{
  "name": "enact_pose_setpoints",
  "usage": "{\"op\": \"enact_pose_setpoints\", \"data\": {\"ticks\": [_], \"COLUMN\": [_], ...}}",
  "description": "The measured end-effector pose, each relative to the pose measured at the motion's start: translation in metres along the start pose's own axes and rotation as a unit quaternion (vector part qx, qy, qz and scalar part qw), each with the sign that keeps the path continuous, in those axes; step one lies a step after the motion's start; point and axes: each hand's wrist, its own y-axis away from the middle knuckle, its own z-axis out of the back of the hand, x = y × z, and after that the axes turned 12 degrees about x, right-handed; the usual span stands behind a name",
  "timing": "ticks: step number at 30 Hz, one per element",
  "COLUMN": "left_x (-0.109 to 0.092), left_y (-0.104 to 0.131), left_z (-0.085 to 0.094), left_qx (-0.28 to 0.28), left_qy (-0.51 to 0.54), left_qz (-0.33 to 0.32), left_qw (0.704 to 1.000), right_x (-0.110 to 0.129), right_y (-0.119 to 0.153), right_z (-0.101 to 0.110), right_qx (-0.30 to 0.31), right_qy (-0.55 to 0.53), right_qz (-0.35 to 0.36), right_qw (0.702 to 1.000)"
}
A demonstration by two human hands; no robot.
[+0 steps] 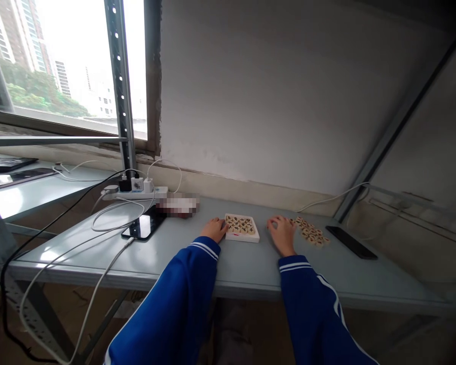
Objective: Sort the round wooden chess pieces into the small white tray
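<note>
A shallow white box point(242, 239) lies on the grey tabletop, with several round Chinese chess pieces point(241, 224) set in rows inside it. At the box's left side, my left hand point(214, 230) is closed on its edge. My right hand point(282, 235) is between the box and a loose group of Chinese chess pieces point(312, 233), apart from the box. Its fingers are curled together, and whatever they may hold is too small to make out. The loose pieces lie flat just to the right of that hand and are partly hidden by it.
On the left, a phone point(146, 224) is plugged into a white cable, near a power strip point(140, 192) with chargers. A blurred-out item point(178, 204) sits behind it. To the right lies a dark flat phone-like object point(350, 242). A wall rises behind the table point(247, 276).
</note>
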Motion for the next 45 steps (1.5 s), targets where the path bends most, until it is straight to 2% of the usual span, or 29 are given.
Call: {"op": "enact_pose_setpoints", "data": {"ticks": [2,3,5,7,10,14,17,19,21,23,26,29,32,35,38,45], "left_x": [0.000,0.000,0.000,-0.001,-0.001,-0.001,0.000,0.000,0.000,0.000,0.000,0.000,0.000,-0.001,-0.001,-0.001], "left_y": [0.000,0.000,0.000,0.001,0.002,0.002,0.001,0.001,0.000,0.000,-0.001,-0.001,0.000,0.000,0.000,0.000], "left_z": [0.000,0.001,0.001,0.002,0.002,0.002,0.001,0.000,0.000,0.000,-0.001,-0.002,-0.003,-0.003,-0.003,-0.004], "left_qx": [-0.001,-0.002,0.000,-0.001,-0.004,-0.002,-0.003,-0.004,-0.005,-0.007,-0.010,-0.013,-0.017,-0.018,-0.013,-0.017], "left_qy": [0.001,0.001,0.001,0.001,0.002,0.002,0.006,0.008,0.008,0.008,0.004,-0.005,-0.008,0.002,0.007,0.000], "left_qz": [-0.002,-0.001,-0.002,-0.004,-0.008,-0.006,-0.004,-0.001,0.000,-0.001,0.000,-0.002,-0.003,-0.001,0.000,0.003], "left_qw": [1.000,1.000,1.000,1.000,1.000,1.000,1.000,1.000,1.000,1.000,1.000,1.000,1.000,1.000,1.000,1.000], "right_x": [-0.022,-0.034,-0.057,-0.075,-0.085,-0.082,-0.071,-0.054,-0.027,0.007,0.057,0.084,0.084,0.075,0.072,0.081], "right_y": [0.001,0.002,0.007,0.012,0.017,0.017,0.013,0.008,0.003,0.001,0.004,0.011,0.017,0.021,0.023,0.025], "right_z": [0.002,0.003,0.002,0.000,0.000,0.002,0.004,0.004,0.003,0.001,-0.005,-0.010,-0.010,-0.008,-0.007,-0.007], "right_qx": [-0.052,-0.059,-0.037,0.011,0.060,0.093,0.113,0.098,0.070,0.066,0.117,0.166,0.170,0.142,0.142,0.146], "right_qy": [0.055,0.083,0.133,0.162,0.179,0.140,0.050,-0.027,-0.125,-0.210,-0.225,-0.189,-0.157,-0.108,-0.073,-0.079], "right_qz": [-0.110,-0.150,-0.193,-0.213,-0.192,-0.100,-0.022,0.012,0.028,0.056,0.127,0.185,0.204,0.185,0.183,0.196], "right_qw": [0.991,0.983,0.971,0.963,0.963,0.981,0.992,0.995,0.989,0.974,0.959,0.950,0.951,0.966,0.970,0.966]}}
